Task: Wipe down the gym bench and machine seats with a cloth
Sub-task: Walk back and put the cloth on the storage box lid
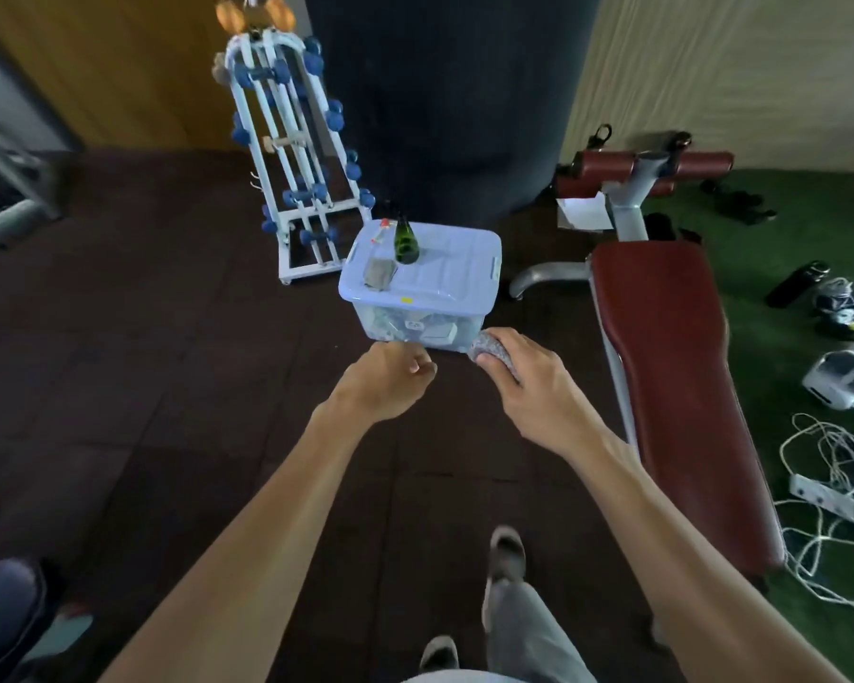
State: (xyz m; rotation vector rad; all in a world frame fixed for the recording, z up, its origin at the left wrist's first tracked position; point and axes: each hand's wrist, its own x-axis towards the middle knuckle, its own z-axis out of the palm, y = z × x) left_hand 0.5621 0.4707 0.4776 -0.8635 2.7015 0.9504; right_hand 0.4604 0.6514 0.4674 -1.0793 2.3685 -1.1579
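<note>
A dark red padded gym bench on a grey metal frame runs along the right, with red roller pads at its far end. My right hand is shut on a bunched grey cloth, held over the floor just left of the bench. My left hand is a loose fist with nothing in it, beside the right one. Both hover in front of a blue plastic storage box.
A green bottle, a second folded cloth and a small red-capped item stand on the box lid. Behind are a white dumbbell rack and a dark punching bag. Cables, a power strip and devices litter the green turf on the right.
</note>
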